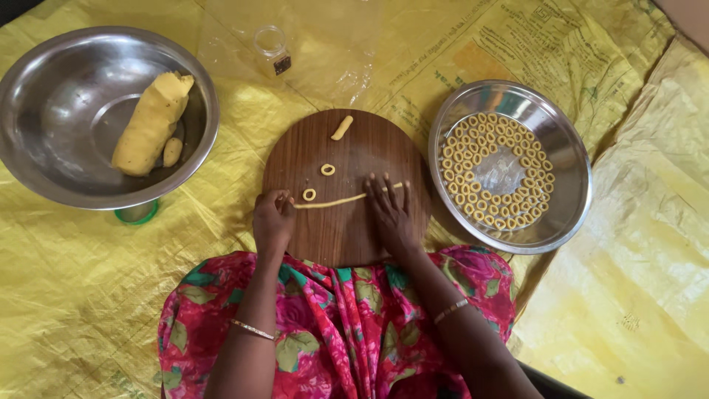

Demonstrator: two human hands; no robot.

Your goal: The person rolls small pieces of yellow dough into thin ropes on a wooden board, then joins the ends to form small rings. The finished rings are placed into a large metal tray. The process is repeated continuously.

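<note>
Yellow dough rope (330, 202) lies across the near half of the round board (347, 229) — the left hand (273, 220) curls over its left end, fingers pinched on it, and the right hand (391, 210) lies flat, fingers spread, pressing its right part. Two rings (318, 182) and a short stub (342, 127) lie farther off. Both forearms run near-to-far; elbows are cut off. Right, a tray (569, 140) of rings; left, a bowl (44, 170) — the rope's right end is half hidden under fingers.

So a round board (343, 188) is set dead centre, with a dough rope (332, 202), two rings (318, 182) and a short piece (342, 127) laid on it. A bowl (44, 162) holding a dough lump (151, 122) is placed left, a ring-filled plate (572, 185) right.
</note>
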